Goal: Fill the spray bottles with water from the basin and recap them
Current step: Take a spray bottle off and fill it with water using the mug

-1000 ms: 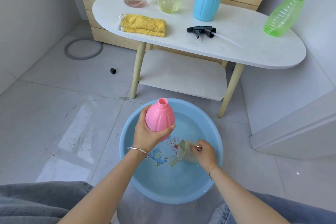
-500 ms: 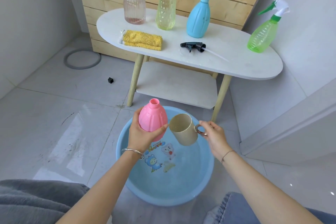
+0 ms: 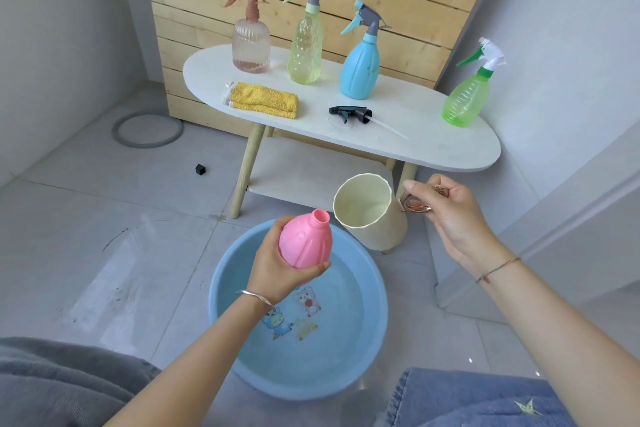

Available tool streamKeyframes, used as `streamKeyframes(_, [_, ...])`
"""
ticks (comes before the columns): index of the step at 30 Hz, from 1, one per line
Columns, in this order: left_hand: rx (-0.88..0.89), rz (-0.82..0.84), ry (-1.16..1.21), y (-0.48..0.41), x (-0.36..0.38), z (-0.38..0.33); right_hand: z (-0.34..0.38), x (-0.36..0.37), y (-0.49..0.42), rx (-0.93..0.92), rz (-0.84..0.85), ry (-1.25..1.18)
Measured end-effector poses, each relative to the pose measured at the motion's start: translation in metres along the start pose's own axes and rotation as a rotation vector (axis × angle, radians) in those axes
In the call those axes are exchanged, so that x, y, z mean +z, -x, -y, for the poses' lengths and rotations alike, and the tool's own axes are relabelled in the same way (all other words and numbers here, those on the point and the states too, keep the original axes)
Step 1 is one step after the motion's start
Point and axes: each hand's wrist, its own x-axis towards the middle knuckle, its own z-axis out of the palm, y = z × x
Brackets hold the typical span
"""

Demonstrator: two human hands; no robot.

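My left hand (image 3: pixel 280 263) grips an uncapped pink bottle (image 3: pixel 306 239) upright over the far rim of the blue basin (image 3: pixel 221 308), which holds water. My right hand (image 3: pixel 446 215) holds a cream cup (image 3: pixel 370 215) by its copper ring handle, raised just right of the bottle's mouth and tilted with its opening toward the bottle. A black spray head (image 3: pixel 349 113) with its tube lies on the white table (image 3: pixel 433 135).
Four capped spray bottles stand on the table: a brownish one (image 3: pixel 251 45), a yellow-green one (image 3: pixel 304 48), a blue one (image 3: pixel 360 69) and a green one (image 3: pixel 465 100). A folded yellow cloth (image 3: pixel 263 100) lies near the front edge. A white wall ledge sits at right.
My right hand lifted the cup out of the basin water and raised it beside the bottle's mouth. The pink bottle stayed in my left hand over the basin.
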Motion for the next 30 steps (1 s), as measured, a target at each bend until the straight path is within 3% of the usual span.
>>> streamKeyframes(13, [0.036,0.081,-0.064,0.009,0.01,0.008,0.013,0.006,0.007,-0.197,-0.055,0.253])
streamKeyframes(30, [0.014,0.074,-0.088,0.005,0.011,0.016,0.019,0.022,0.011,-0.352,0.013,0.495])
